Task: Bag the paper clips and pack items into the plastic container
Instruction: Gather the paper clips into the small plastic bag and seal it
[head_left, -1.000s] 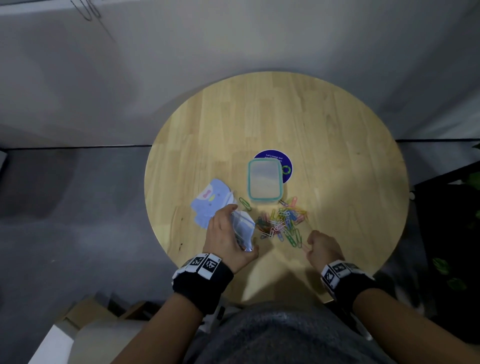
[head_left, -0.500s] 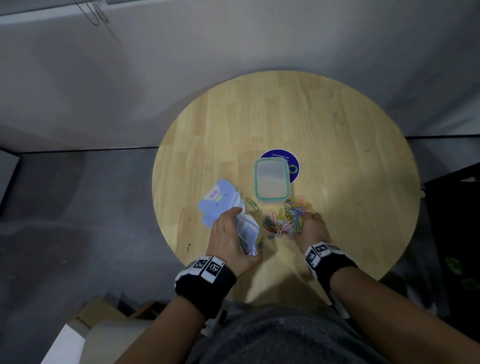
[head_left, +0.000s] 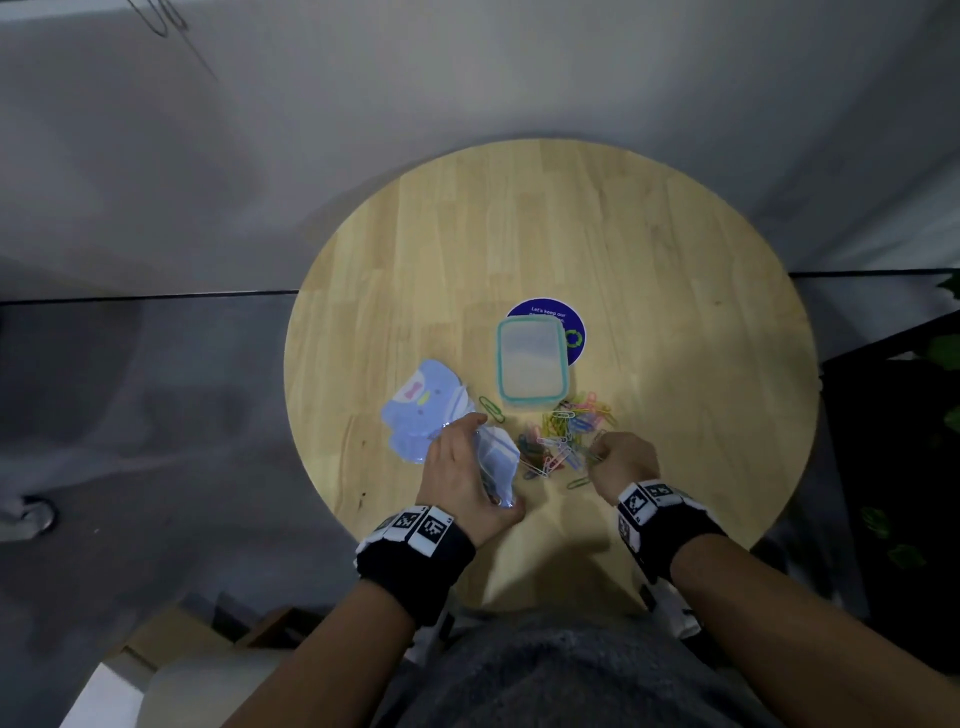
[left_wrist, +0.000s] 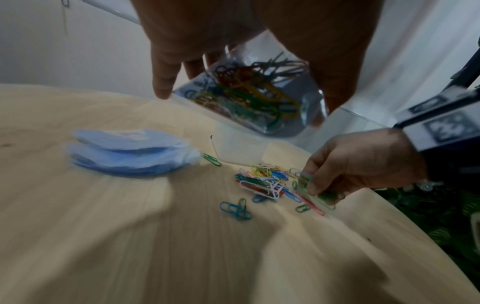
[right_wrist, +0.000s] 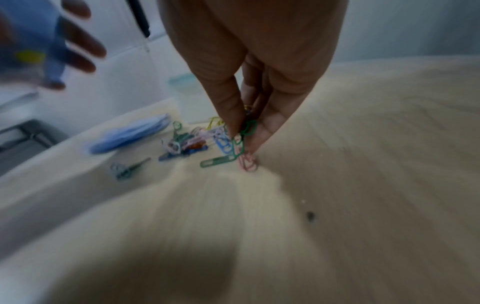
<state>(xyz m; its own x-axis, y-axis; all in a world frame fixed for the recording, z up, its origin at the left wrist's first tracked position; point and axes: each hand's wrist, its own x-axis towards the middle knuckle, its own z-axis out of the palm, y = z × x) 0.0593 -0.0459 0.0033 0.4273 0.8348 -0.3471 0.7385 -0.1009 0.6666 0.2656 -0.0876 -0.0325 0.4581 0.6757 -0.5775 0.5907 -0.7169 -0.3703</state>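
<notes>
1. Paper clips of many colours (head_left: 563, 439) lie in a loose heap near the table's front edge, just in front of the container; bagging is the step in hand, and a good share already sits inside the small clear plastic bag (left_wrist: 253, 96).
2. Left hand (head_left: 462, 480) grips that bag above the front edge, fingers curled round it.
3. Right hand (head_left: 621, 465) pinches a few clips — a green one shows between thumb and fingertips (right_wrist: 233, 115) — at the heap's near side.
4. Next move, as I judge it: lift the pinch across to the bag's mouth, which must be held open, without shedding linked clips.
5. Clear rectangular plastic container with a teal rim (head_left: 531, 368) stands towards the round wooden table's (head_left: 675, 260) middle, partly over a dark blue round sticker (head_left: 574, 325).
6. Stack of pale blue shaped cards (head_left: 423, 405) lies left of the heap — one stray green clip (head_left: 491, 408) beside it; nothing blocks the short path.
</notes>
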